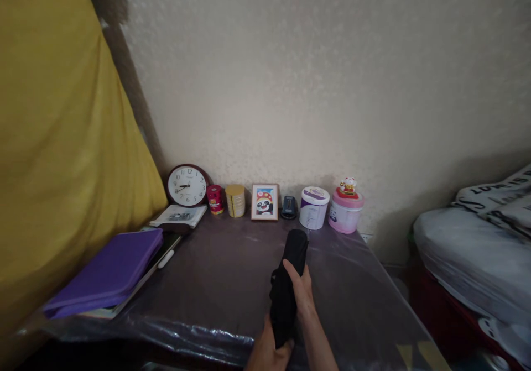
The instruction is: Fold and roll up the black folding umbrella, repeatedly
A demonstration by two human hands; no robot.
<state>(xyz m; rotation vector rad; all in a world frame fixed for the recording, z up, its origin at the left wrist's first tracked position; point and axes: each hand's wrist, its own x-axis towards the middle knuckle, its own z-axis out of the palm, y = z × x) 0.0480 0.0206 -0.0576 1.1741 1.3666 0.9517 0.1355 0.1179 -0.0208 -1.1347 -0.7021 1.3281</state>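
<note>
Both hands are on a black umbrella (282, 300), or what looks like a folded one, so the thing lies directly within the grip. It is over the near part of the desk (215, 282), a little right of the middle; I cannot tell whether it touches the surface. Its long axis runs away from the person, toward the wall, and leans slightly to the right at the far end.

The left hand (270, 350) is wrapped around the near end, low in the view. The right hand (303, 292) is higher along it and grips the right side near the middle, with the thumb on top. So the right hand is the nearer one to the far tip, which sticks out beyond the fingers.

Ahead of this tip, along the wall, stands a row of things: the small dark object (289, 207) and the purple-and-white tub (314, 210) are closest. The pink tub (344, 217) is to their right; the picture frame (264, 202), the yellow tin (235, 201), the red can (214, 200) and the clock (188, 186) are to the left. The purple folder (110, 268) lies well apart, at the left edge of the desk, beside the yellow curtain (62, 139).
</note>
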